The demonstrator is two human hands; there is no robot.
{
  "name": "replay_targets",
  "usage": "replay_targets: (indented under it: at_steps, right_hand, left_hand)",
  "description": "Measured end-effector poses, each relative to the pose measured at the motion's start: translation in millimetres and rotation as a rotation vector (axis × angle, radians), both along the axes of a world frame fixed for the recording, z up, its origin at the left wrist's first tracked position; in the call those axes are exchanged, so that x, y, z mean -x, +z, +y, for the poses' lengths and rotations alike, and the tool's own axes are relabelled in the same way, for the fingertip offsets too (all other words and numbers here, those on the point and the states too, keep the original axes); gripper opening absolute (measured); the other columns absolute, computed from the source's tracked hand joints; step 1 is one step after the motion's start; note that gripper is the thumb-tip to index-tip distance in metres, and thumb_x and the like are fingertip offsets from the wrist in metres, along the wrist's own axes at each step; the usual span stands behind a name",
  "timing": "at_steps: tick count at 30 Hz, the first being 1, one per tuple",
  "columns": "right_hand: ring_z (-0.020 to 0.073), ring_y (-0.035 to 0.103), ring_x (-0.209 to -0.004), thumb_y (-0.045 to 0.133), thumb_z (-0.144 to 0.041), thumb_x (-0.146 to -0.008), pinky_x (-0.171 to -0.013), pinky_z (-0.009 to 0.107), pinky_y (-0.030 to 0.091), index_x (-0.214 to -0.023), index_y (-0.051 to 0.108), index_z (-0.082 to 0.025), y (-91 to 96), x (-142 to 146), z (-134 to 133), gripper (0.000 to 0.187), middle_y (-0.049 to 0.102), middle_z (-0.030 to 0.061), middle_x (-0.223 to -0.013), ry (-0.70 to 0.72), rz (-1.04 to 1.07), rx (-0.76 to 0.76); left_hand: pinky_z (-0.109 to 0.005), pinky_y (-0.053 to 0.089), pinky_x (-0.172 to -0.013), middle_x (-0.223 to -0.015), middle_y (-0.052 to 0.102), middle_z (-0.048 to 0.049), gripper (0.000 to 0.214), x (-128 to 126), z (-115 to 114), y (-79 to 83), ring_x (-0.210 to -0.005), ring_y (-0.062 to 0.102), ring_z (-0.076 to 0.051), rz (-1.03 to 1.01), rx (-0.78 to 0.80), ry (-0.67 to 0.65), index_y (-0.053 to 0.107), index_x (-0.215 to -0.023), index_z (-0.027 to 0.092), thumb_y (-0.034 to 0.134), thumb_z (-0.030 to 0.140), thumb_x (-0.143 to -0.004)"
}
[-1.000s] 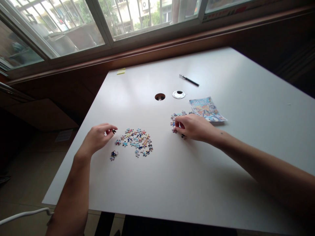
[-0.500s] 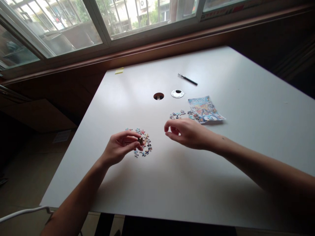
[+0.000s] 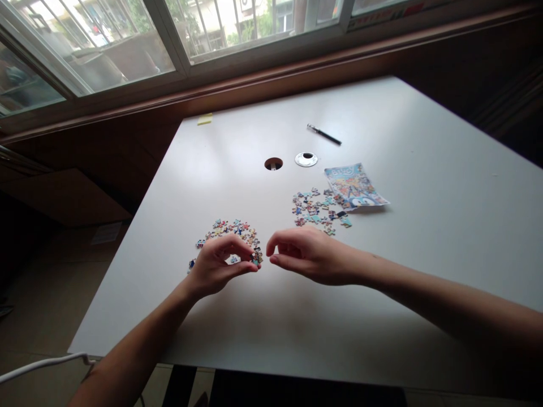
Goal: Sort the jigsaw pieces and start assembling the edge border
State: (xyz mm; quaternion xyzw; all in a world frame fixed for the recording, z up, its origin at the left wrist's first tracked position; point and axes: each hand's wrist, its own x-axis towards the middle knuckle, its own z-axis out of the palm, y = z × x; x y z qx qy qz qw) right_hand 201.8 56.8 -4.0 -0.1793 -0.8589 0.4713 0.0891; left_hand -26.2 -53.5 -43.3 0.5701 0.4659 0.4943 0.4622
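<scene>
My left hand (image 3: 219, 264) hovers just above the white table (image 3: 297, 305), thumb and forefinger pinched on a small puzzle piece (image 3: 255, 261). Behind it lies a loose heap of coloured puzzle pieces (image 3: 231, 230). My right hand (image 3: 303, 253) floats close to the right of the left one, its fingers curled with thumb and forefinger slightly apart and nothing between them. A second cluster of pieces (image 3: 318, 208) is spread out farther back on the right, next to a colourful reference picture (image 3: 353, 186).
A black pen (image 3: 324, 134) lies at the far side of the table. A round cable hole (image 3: 274, 164) and its loose silver cover (image 3: 306, 159) sit mid-table. A yellow sticky note (image 3: 205, 118) lies at the far left corner. Windows run behind.
My left hand carried a piece rightward from the left heap's edge. My right hand left the right cluster and moved toward me and left, until the two hands nearly met.
</scene>
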Motion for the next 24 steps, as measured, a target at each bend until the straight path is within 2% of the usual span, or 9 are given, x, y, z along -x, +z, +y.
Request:
replay_targets:
  at_steps: [4,16,24]
  right_hand:
    - [0.0083,0.047,-0.060,0.060,-0.028,-0.092,-0.059,0.021,0.035,-0.096,0.068,-0.018,-5.6,0.5,-6.0,0.013,0.055,-0.0042,-0.067,0.033,0.062,0.010]
    - [0.0082,0.045,-0.060,0.057,-0.026,-0.093,-0.058,0.021,0.034,-0.093,0.066,-0.018,-8.6,1.8,-9.6,0.012,0.054,-0.0041,-0.067,0.009,0.118,-0.002]
    - [0.0089,0.046,-0.060,0.058,-0.026,-0.092,-0.057,0.021,0.036,-0.091,0.068,-0.017,-9.8,1.9,-9.9,0.013,0.055,-0.0029,-0.067,0.014,0.106,0.014]
  left_hand:
    - [-0.028,0.060,-0.070,-0.077,0.074,-0.0054,0.022,-1.5,-2.3,-0.3,-0.072,0.074,-0.018,0.071,-0.003,-0.030,0.070,-0.090,0.013,0.085,0.015,-0.075]
    - [-0.028,0.057,-0.068,-0.076,0.075,-0.0072,0.018,-0.8,-1.8,-1.5,-0.070,0.073,-0.018,0.170,-0.026,-0.068,0.071,-0.088,0.014,0.084,0.016,-0.076]
    - [-0.027,0.055,-0.068,-0.077,0.071,-0.0068,0.021,-0.6,0.7,0.9,-0.069,0.065,-0.015,0.218,-0.130,-0.088,0.073,-0.093,0.015,0.084,0.022,-0.076]
